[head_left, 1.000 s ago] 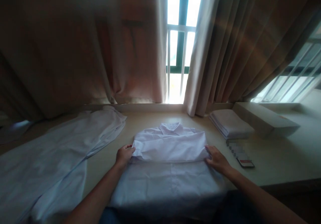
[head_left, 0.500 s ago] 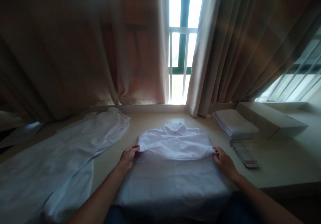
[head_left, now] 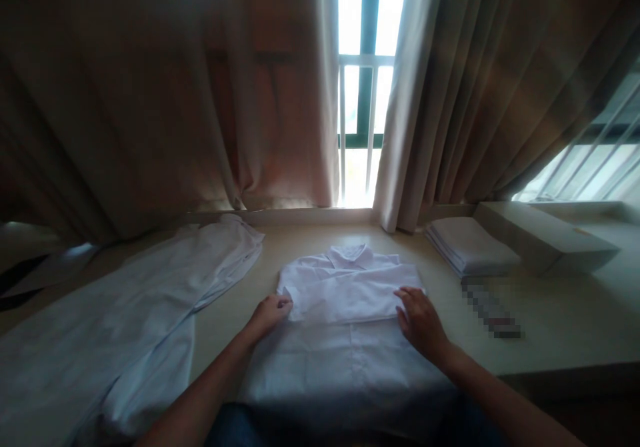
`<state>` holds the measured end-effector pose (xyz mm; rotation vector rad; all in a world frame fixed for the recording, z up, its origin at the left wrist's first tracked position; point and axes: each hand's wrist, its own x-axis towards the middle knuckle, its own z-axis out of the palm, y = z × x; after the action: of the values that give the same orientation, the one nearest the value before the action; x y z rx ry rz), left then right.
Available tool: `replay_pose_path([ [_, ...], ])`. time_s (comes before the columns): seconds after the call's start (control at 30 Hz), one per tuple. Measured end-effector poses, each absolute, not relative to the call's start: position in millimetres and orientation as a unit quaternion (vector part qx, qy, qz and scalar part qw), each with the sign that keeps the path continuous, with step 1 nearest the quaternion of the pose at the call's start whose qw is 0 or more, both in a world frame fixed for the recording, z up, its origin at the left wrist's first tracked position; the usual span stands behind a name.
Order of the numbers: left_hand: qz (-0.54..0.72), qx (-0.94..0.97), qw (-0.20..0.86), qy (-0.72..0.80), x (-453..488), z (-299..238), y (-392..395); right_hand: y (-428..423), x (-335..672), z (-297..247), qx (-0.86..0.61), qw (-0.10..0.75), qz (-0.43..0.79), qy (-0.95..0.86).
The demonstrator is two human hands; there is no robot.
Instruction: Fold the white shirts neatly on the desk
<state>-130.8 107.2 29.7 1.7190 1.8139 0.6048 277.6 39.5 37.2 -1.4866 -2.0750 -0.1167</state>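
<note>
A white collared shirt [head_left: 345, 287] lies on the pale table [head_left: 550, 313] in front of me, its upper part folded down over the lower part, collar at the far end. My left hand [head_left: 273, 311] rests at the left end of the fold, fingers curled against the cloth edge. My right hand [head_left: 420, 317] lies on top of the folded part near its right end, fingers spread flat on the fabric.
Another white garment [head_left: 115, 327] is spread out to the left. A stack of folded white cloth [head_left: 470, 247] and a long flat box [head_left: 545, 233] sit at the right, with a small blurred item [head_left: 493, 307] nearby. Curtains [head_left: 200, 100] and a barred window [head_left: 363, 87] stand behind.
Both hands moved inward along the fold. The right hand left the shirt's right edge and now lies flat on the folded part; the fold looks narrower and flatter.
</note>
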Motion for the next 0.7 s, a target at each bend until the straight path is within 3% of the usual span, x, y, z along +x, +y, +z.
replay_pose_path([
  [0.3, 0.222, 0.636, 0.28, 0.684, -113, 38, 84, 61, 98, 22, -0.542, 0.283, 0.224, -0.759],
  [0.5, 0.241, 0.596, 0.343, 0.685, -118, 25, 85, 60, 71, 4, -0.546, 0.269, 0.253, -0.752],
  [0.7, 0.298, 0.522, 0.489, 0.632, -121, 22, 93, 74, 70, 19, -0.592, 0.27, 0.289, -0.702],
])
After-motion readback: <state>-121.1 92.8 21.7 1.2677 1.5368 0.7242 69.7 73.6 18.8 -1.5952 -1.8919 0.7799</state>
